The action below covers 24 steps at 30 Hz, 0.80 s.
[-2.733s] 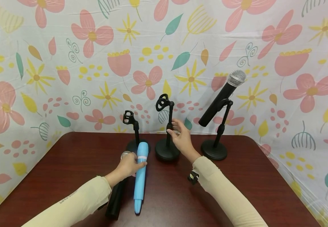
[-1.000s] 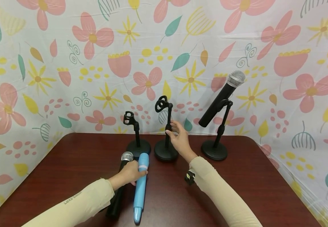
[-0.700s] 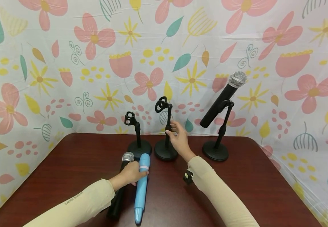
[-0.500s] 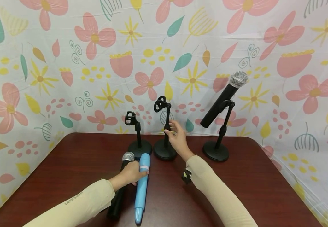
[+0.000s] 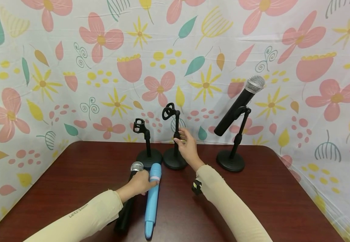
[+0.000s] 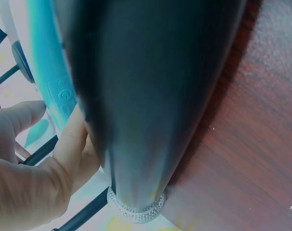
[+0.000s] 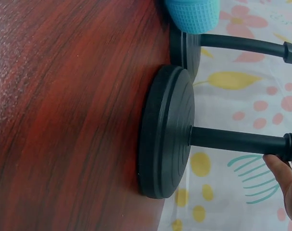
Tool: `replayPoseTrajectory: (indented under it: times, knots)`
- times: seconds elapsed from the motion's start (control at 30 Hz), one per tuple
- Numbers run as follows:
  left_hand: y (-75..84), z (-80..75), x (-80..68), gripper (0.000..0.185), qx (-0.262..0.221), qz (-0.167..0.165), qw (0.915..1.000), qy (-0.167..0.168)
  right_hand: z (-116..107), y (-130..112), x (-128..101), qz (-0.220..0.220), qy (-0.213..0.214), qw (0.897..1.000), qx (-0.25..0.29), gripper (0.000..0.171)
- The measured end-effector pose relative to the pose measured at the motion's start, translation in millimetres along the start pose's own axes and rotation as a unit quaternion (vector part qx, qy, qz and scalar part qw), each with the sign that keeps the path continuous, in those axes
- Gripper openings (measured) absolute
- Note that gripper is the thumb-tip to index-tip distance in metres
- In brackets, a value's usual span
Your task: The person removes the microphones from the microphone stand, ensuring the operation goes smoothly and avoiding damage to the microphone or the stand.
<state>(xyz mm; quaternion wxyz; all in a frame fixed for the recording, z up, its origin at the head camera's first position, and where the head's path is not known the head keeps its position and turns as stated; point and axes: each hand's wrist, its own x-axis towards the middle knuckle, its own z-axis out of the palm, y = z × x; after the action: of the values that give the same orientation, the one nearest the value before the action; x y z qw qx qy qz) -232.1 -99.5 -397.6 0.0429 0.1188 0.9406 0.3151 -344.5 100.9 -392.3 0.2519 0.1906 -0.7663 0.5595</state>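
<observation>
My left hand [image 5: 138, 183] grips the light blue microphone [image 5: 152, 205] near its upper end, the thumb lying across it. Close on its left a black microphone [image 5: 126, 211] with a silver mesh head lies on the table, partly under the hand. It fills the middle of the left wrist view, where the thumb and fingers [image 6: 71, 144] close on the blue body behind it. With thumb and fingertips, my right hand [image 5: 188, 148] holds the pole of the middle microphone stand [image 5: 175, 159] at its collar. That stand's clip has nothing in it, and its round base sits on the table.
A shorter black stand [image 5: 149, 158] with an unfilled clip stands just left of the middle one. On the right, another stand [image 5: 231, 161] bears a tilted black microphone [image 5: 235, 107]. The dark wooden table [image 5: 81, 174] ends at a flowered cloth [image 5: 102, 84].
The blue microphone has come toward me with my left hand, uncovering the black microphone's mesh head. My right hand has slid the middle stand left, closer to the shorter stand.
</observation>
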Motion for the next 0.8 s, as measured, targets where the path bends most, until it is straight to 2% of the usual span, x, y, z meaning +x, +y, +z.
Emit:
replayPoseTrajectory:
  times: [0.37,0.53,0.67,0.8]
  knots:
    - [0.7,-5.7,5.1,0.047,0.021,0.019,0.9996,0.007,2,6,0,-0.001,0.006,1.000,-0.001,0.041]
    - [3.2,-10.5,8.8,0.038,0.018,0.005,0.9998,0.003,1,6,0,0.005,0.004,1.000,-0.008,0.041]
    - [9.3,-18.8,12.4,0.070,0.009,-0.007,0.9999,0.009,0,6,-1,0.002,0.002,1.000,-0.009,0.041]
    - [16.3,-28.8,20.3,0.057,0.007,-0.008,0.9992,0.038,0,7,0,-0.001,0.002,1.000,-0.010,0.041]
